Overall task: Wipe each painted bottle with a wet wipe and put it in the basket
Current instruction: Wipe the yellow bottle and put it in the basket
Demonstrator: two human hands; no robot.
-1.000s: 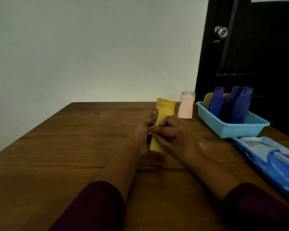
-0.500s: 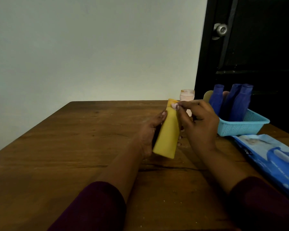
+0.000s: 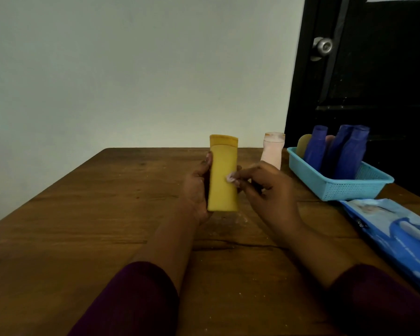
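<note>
My left hand (image 3: 196,190) grips a yellow painted bottle (image 3: 223,173), held upright just above the wooden table (image 3: 83,226). My right hand (image 3: 267,190) pinches a small pale wad of wet wipe (image 3: 229,178) against the bottle's right side. A pale pink bottle (image 3: 272,151) stands behind on the table. To the right, a light blue basket (image 3: 344,187) holds several blue bottles (image 3: 349,154), a yellowish one (image 3: 304,144) and a pinkish one mostly hidden.
A blue pack of wet wipes (image 3: 398,236) lies at the table's right edge, near the basket. A black door with a round metal knob (image 3: 322,46) rises behind the basket. A plain pale wall stands behind the table.
The bottle went from tilted to upright in my left hand. My right hand came down from the bottle's cap to its middle on the right side.
</note>
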